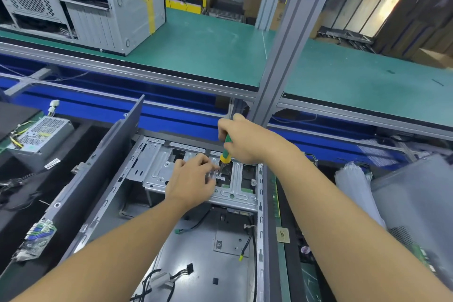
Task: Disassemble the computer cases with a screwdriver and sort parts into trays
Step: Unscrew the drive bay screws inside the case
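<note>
screwdriver [225,149] — green, yellow | shelf mat [201,41] — green | rail [147,108] — blue

Open grey PC case [196,260] flat, grn/yel screwdriver [226,152] tip-down on drive cage [157,169].

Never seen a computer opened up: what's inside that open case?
A metal drive cage at the far end, loose cables on the floor. Green board shows through the cage's slots; the left hand and screwdriver hide the rest.

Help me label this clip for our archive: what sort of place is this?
Likely an electronics disassembly workshop or factory line: an opened computer case in front, a second case on the green-matted shelf, and a loose power supply at left.
</note>
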